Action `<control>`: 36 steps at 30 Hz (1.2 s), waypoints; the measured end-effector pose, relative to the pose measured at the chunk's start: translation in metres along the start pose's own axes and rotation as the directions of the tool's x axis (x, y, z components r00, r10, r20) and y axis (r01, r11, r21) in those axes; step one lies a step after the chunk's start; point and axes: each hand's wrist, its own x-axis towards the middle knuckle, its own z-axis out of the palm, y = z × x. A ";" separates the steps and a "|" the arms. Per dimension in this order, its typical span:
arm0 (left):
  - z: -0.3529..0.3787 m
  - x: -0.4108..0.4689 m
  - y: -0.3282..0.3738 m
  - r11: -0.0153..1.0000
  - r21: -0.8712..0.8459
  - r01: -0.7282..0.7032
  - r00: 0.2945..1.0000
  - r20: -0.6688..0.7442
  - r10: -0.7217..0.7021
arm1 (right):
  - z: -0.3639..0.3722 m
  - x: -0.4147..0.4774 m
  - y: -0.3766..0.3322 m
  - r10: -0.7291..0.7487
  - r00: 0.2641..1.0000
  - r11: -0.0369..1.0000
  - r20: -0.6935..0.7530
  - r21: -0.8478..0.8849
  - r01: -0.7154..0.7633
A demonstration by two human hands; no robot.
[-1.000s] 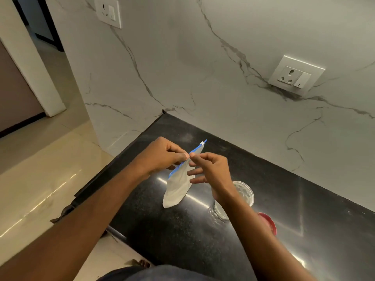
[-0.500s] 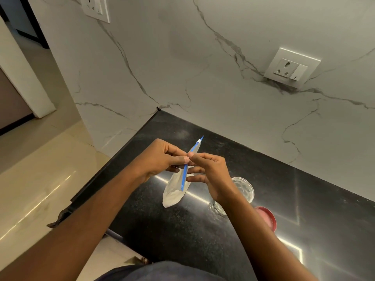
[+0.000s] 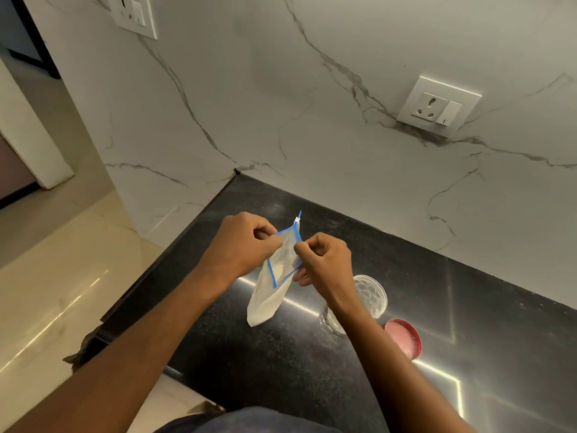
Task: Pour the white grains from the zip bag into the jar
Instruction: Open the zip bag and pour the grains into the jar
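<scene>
A clear zip bag (image 3: pixel 269 300) with a blue zip strip hangs above the black counter, white grains filling its lower part. My left hand (image 3: pixel 242 248) pinches the left lip of the bag's mouth and my right hand (image 3: pixel 324 260) pinches the right lip. The mouth is spread apart between them, and grains show inside. An open glass jar (image 3: pixel 371 296) stands on the counter to the right of the bag, partly hidden behind my right wrist.
A red jar lid (image 3: pixel 404 337) lies on the black counter (image 3: pixel 281 370) just right of the jar. The counter's left edge drops to a tiled floor (image 3: pixel 46 292). A marble wall (image 3: pixel 312 104) with a socket (image 3: pixel 437 106) rises behind.
The zip strip, held together a second ago, has been pulled apart, so the bag's mouth is now spread wide between my two hands.
</scene>
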 end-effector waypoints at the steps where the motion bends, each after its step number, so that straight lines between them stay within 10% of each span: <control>1: -0.002 0.001 0.000 0.999 0.047 -0.021 0.999 -0.043 0.023 | -0.003 0.000 0.000 -0.023 0.999 0.999 -0.021 -0.029 0.023; 10: -0.009 0.006 -0.004 0.885 0.445 -0.141 0.973 -0.105 0.207 | -0.018 -0.014 0.001 -0.094 0.995 0.991 -0.039 -0.098 0.090; 21: 0.010 0.023 0.022 0.873 0.438 -0.212 0.976 0.061 0.207 | -0.015 -0.019 -0.006 -0.210 0.978 0.940 -0.010 -0.278 0.199; 24: 0.006 0.019 0.023 0.890 0.405 -0.210 0.977 0.058 0.204 | -0.031 -0.004 -0.012 -0.447 0.894 0.785 -0.023 -0.490 0.379; 30: 0.006 0.011 0.027 0.879 0.407 -0.246 0.968 0.060 0.243 | -0.040 0.041 -0.029 -0.478 0.719 0.257 0.505 -0.702 0.664; 36: 0.005 0.013 0.021 0.890 0.392 -0.233 0.971 0.051 0.232 | -0.052 0.058 -0.031 -0.439 0.733 0.297 0.520 -0.686 0.664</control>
